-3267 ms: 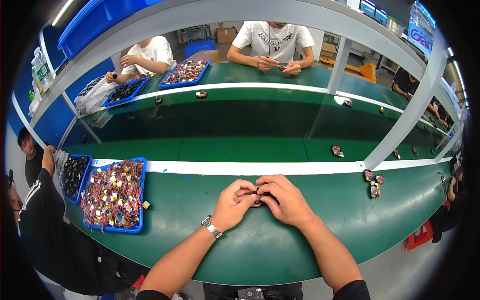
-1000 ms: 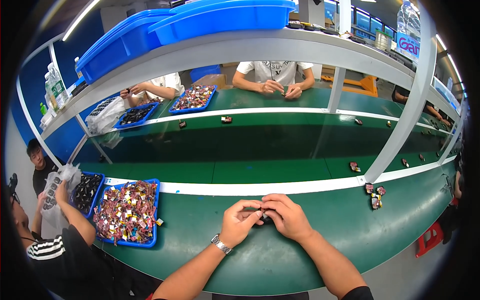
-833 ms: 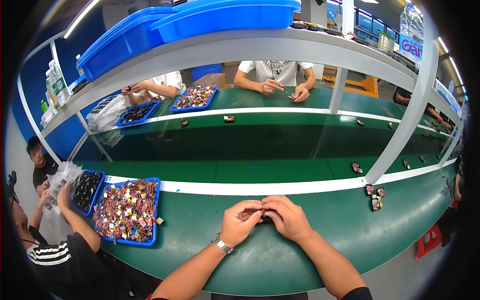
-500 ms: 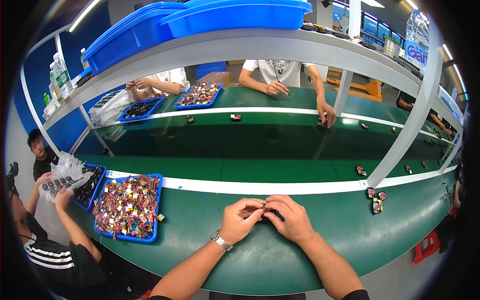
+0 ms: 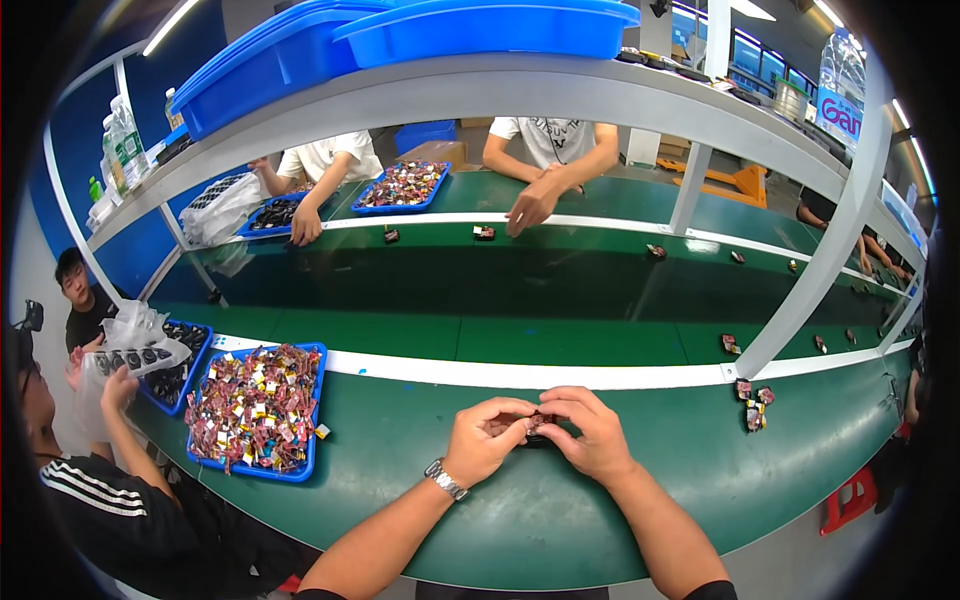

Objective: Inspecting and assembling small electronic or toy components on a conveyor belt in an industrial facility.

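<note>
Above the near edge of the green bench, my left hand (image 5: 482,438) and my right hand (image 5: 588,432) meet over a small red circuit board (image 5: 541,421). Both are closed on it in a pinch, thumbs and fingertips together, and they cover most of it. Something dark shows beside the board between the fingers; I cannot make out its shape. Off to the left stands a blue tray (image 5: 318,400) heaped with red circuit boards bearing white and yellow pieces. To the right, several small board assemblies (image 5: 754,408) lie in a loose group.
A white rail (image 5: 480,371) separates my bench from the green conveyor belt (image 5: 400,285), which carries spaced-out small assemblies. A slanted post (image 5: 812,250) rises at right to a shelf with blue bins (image 5: 490,35). Behind the board tray is a tray of black parts (image 5: 178,372). Co-workers sit left and opposite.
My hands stay together around the circuit board, with my right fingers slightly shifted. Opposite, one co-worker's arm has drawn back from the belt's right side; another now reaches down at the far left.
</note>
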The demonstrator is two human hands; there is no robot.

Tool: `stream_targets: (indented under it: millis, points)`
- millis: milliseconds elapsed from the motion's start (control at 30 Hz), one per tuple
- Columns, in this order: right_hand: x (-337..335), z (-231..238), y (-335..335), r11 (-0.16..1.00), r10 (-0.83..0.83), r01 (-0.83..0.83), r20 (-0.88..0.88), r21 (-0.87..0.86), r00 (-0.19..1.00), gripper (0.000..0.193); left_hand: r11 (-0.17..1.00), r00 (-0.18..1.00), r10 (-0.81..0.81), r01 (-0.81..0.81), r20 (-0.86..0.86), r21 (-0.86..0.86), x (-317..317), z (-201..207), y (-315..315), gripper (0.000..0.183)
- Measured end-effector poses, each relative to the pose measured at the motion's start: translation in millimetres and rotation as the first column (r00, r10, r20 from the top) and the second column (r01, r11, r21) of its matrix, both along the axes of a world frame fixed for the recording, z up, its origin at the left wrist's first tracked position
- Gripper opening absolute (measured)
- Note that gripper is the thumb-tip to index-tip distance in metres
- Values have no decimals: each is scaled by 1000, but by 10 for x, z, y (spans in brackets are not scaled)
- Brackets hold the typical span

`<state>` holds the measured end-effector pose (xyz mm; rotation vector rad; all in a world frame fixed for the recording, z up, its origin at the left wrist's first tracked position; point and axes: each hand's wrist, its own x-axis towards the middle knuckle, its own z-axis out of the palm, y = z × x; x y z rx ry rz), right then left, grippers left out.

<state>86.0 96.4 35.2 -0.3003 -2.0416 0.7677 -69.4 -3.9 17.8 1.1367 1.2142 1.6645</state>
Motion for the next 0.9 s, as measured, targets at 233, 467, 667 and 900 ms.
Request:
stream_targets:
  millis: [233,467,667,900]
  points:
    - [3,-5,12,989,-80,74,49,126,996,21,1000,999,25,-25,21,-8,9,-33,7,17]
    - [22,40,10,988,-19,6,88,153,996,20,988,971,128,-108,-200,109,32,30,1,13]
    - [40,37,48,990,88,-95,63,109,994,22,987,964,80,-40,-253,157,-13,20,9,16]
    - [15,33,-14,991,51,-53,19,120,998,25,964,854,224,-123,-469,235,69,223,-60,19]
